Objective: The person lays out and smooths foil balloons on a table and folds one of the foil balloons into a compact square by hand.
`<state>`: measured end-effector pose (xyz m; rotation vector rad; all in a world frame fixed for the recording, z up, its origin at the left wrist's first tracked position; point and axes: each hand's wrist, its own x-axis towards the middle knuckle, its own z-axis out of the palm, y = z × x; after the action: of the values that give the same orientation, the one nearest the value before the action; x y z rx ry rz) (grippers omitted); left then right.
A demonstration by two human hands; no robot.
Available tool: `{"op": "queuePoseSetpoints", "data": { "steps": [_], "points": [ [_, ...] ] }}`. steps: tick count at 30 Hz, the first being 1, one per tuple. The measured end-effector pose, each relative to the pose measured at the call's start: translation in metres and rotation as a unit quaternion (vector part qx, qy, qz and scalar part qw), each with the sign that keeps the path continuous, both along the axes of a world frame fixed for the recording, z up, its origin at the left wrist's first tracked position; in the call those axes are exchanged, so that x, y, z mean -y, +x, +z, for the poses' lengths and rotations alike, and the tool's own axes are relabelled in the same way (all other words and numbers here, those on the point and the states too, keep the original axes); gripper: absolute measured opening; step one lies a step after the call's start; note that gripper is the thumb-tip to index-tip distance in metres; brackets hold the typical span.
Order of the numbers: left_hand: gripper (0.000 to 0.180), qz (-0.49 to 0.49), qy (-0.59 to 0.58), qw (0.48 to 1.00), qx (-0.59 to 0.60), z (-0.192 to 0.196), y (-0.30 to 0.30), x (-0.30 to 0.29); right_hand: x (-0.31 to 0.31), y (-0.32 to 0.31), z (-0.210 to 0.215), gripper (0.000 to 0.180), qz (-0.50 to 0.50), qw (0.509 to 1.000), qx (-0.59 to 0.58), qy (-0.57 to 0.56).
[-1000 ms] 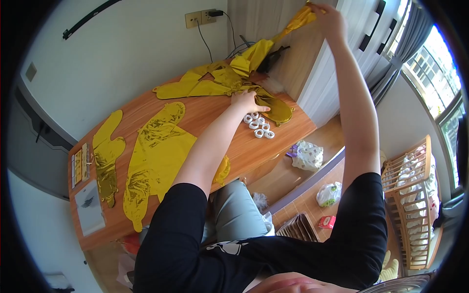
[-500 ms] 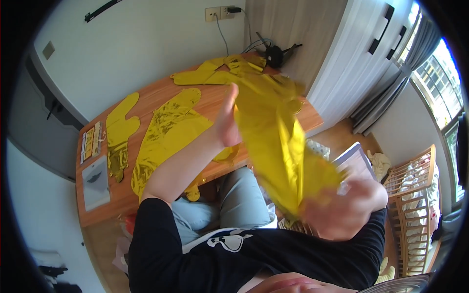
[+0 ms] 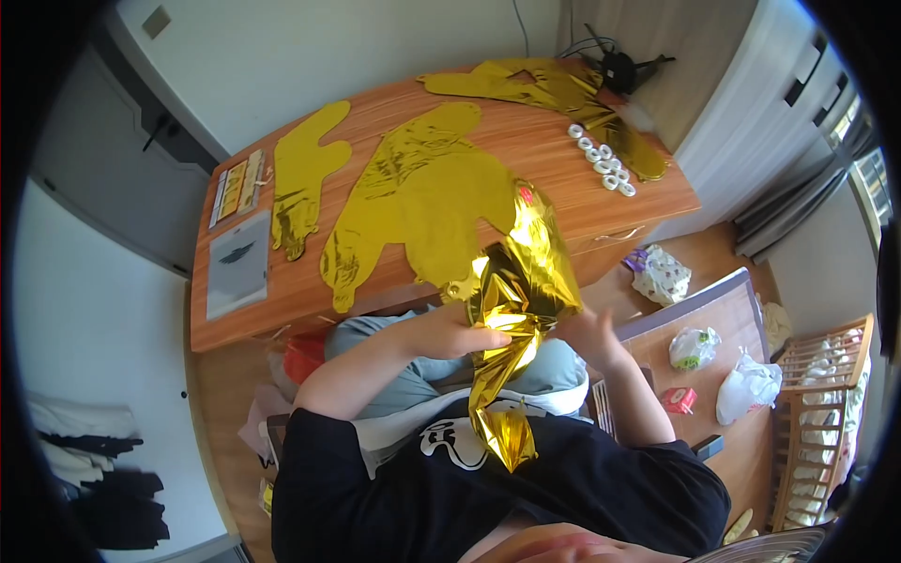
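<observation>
A crumpled gold foil balloon (image 3: 544,253) hangs in front of me over my lap, bunched at its middle. My left hand (image 3: 455,333) grips that bunched part from the left, thumb laid across the foil. Below the grip, a narrow tail of foil drops toward my shirt. At the balloon's right edge is my right hand (image 3: 587,338), thumb raised apart from the fingers; foil partly covers its fingertips. A large flat gold foil balloon (image 3: 413,197) lies on the table just beyond, partly behind the held one.
On the wooden table (image 3: 366,122) lie a gold foil piece (image 3: 305,159) at left, more gold foil (image 3: 507,83) at the back, and several white tape rolls (image 3: 605,161). A black router (image 3: 619,70) stands in the back corner. Plastic bags (image 3: 749,387) rest right of me, near a wooden crib (image 3: 817,403).
The held balloon has come down and closer, from stretched out flat to bunched up. My left hand has lowered; my right hand has moved from far right to the foil's edge. The view has shifted.
</observation>
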<state>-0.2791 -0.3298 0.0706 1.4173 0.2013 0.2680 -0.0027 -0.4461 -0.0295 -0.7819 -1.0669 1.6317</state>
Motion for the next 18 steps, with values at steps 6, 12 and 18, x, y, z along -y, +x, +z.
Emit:
{"op": "queuePoseSetpoints", "data": {
  "steps": [6, 12, 18],
  "points": [
    [0.034, 0.018, 0.016, 0.999, -0.026, -0.003, -0.031, -0.001, -0.062, -0.038, 0.062, 0.099, -0.078, 0.981, -0.165, 0.070],
    [0.033, 0.185, -0.025, 0.977, -0.099, 0.041, -0.052, -0.041, -0.149, -0.034, 0.114, 0.054, -0.193, 0.974, -0.103, 0.062],
    [0.045, 0.307, -0.023, 0.950, -0.054, 0.050, -0.060, -0.158, -0.283, -0.020, 0.147, 0.060, -0.259, 0.958, 0.093, 0.079]
  ]
}}
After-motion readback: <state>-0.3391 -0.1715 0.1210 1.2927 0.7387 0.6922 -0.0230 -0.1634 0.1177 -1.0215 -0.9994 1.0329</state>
